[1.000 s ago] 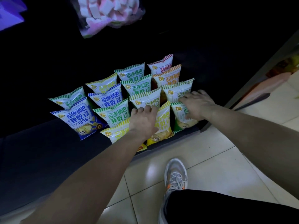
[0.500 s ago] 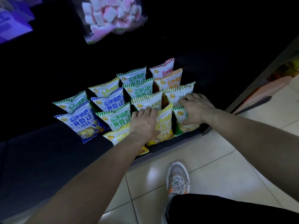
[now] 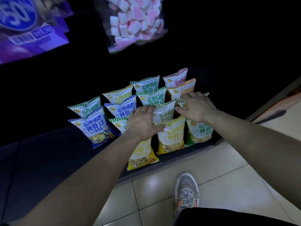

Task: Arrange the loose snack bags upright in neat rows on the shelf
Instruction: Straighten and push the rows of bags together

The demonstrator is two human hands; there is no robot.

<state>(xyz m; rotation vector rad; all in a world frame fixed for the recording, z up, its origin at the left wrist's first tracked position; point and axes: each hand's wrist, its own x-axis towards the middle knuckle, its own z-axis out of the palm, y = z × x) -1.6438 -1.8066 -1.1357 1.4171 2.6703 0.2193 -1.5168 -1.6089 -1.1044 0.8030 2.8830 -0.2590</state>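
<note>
Both arms reach out low over the dark shelf (image 3: 48,154). Left hand (image 3: 142,123) lies flat, fingers spread wide, on the upright snack bags (image 3: 121,110). Right hand (image 3: 197,106) is splayed too, palm down on the bag tops. Between them stands a green-striped bag (image 3: 165,114), gripped by neither.

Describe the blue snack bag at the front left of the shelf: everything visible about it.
The blue bag is a glossy plastic pouch with a blue-and-white striped top seal, a white panel bearing blue characters and "1996", and a picture of yellow crisps low down. It stands upright, leaning slightly back, at the front left corner of the group on the dark shelf. A green-striped bag stands close behind it. Neither hand touches it.
</note>
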